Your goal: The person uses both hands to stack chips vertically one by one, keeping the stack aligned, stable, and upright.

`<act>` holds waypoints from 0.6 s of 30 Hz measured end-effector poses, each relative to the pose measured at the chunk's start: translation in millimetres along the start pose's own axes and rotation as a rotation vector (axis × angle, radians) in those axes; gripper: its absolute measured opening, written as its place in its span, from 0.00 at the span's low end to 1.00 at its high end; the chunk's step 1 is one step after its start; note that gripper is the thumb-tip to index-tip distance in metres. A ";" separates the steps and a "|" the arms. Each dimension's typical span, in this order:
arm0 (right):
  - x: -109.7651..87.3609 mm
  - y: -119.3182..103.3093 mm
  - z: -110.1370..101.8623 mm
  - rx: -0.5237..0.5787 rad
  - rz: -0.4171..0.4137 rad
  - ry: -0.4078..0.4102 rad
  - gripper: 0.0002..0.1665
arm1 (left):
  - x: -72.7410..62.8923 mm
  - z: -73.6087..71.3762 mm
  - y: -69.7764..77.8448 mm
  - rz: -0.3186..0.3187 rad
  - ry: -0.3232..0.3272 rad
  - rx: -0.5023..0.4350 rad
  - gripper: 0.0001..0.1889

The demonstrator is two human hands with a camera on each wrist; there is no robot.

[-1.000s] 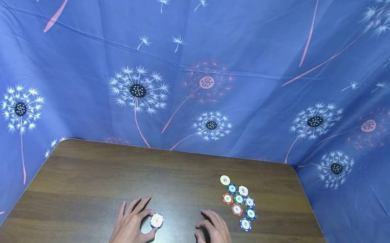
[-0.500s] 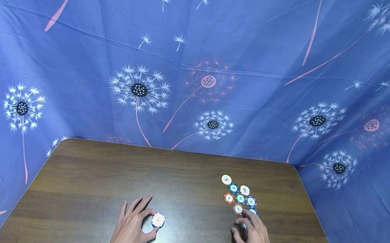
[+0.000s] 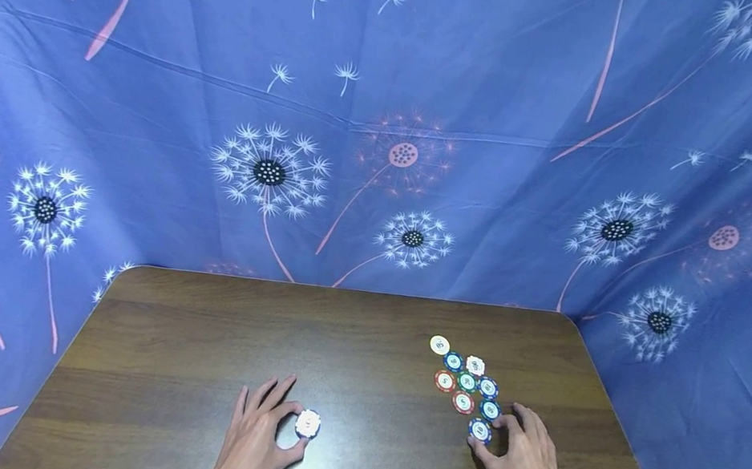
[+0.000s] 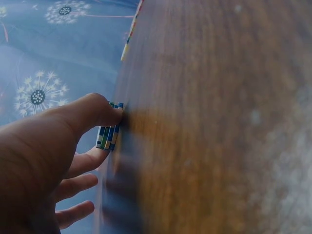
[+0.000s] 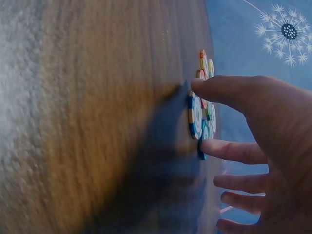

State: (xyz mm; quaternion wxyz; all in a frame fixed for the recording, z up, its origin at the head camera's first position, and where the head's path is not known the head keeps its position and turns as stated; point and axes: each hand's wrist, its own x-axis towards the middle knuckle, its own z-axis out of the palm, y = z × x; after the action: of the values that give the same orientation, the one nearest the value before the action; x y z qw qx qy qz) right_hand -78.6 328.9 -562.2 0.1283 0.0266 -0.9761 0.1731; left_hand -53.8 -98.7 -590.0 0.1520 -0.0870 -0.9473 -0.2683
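Chip stack (image 3: 307, 424) faces up, axis vertical; left grip (image 3: 254, 440) pinches it, closure of right grip (image 3: 527, 461) unclear.

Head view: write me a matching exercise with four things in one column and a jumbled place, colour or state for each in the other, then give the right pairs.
Column one
1. Left hand
2. Right hand
3. Green-rimmed chip
4. Hanging cloth

Column two
A. Blue, printed with dandelions
B. Pinching a stack of chips
C. In the middle of the loose chips
D. Thumb and a finger at opposite edges of a blue-rimmed chip

Right pairs: 1-B, 2-D, 3-C, 4-A
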 end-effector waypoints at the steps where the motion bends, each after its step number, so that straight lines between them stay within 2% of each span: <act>1: 0.0 0.2 1.0 0.003 -0.004 0.002 0.30 | 0.1 0.0 -0.1 0.006 0.005 0.001 0.20; 8: -1.5 -1.7 4.6 0.015 -0.040 0.054 0.26 | -0.1 0.7 0.3 0.004 0.007 -0.012 0.20; 12: -2.0 -1.4 5.5 0.013 -0.047 0.053 0.24 | 0.1 0.6 0.6 -0.003 -0.003 -0.008 0.19; 18: 0.2 1.6 8.6 0.012 -0.103 0.089 0.23 | -0.2 0.6 0.4 0.011 0.022 -0.008 0.20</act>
State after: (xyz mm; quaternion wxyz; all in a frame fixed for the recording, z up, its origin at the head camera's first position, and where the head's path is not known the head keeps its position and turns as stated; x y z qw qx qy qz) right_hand -81.1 327.5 -570.5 0.1800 0.0699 -0.9658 0.1732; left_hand -53.6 -98.0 -590.4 0.1637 -0.0900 -0.9440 -0.2720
